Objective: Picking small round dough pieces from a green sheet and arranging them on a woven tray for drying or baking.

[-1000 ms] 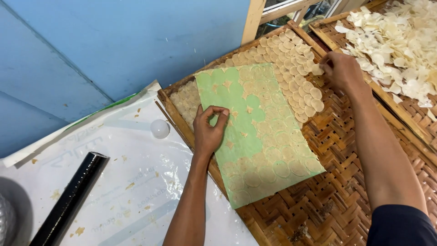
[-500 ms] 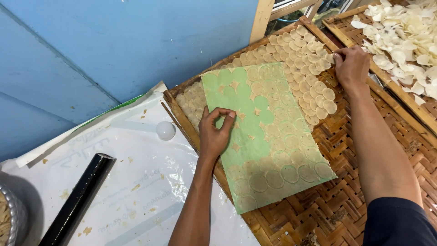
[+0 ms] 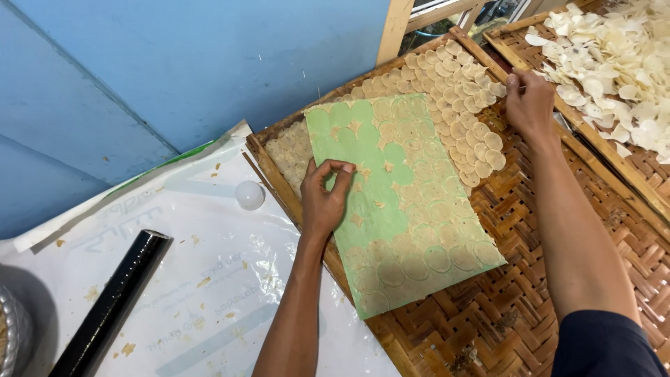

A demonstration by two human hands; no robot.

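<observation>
Pinched between thumb and fingertips of left hand point(image 3: 326, 199): the left edge of a green sheet point(image 3: 401, 202) covered with thin round dough discs, lying on the woven bamboo tray point(image 3: 551, 279). Right hand point(image 3: 529, 105) far up at the tray's top right edge, fingers curled there beside the rows of pale round crackers point(image 3: 460, 105); impossible to tell if something is gripped or only touched, because the fingertips are hidden behind the knuckles.

Nearest, at bottom left: a black roll point(image 3: 112, 307) cut off by the frame, on a white plastic sheet point(image 3: 209, 279) with crumbs. At the left border only a small part of a silver ribbed object point(image 3: 10, 335), hard to identify. Further up, a small white ball point(image 3: 249, 195) just beside the tray frame. Farthest, at top right, a second bamboo tray point(image 3: 656, 181) with a loose heap of white chips point(image 3: 614, 63), cut off by the frame.

Compared with half a second ago: left hand in the same place on the sheet, same pinch; right hand at the same tray edge; whole scene only shifted a little in view.
</observation>
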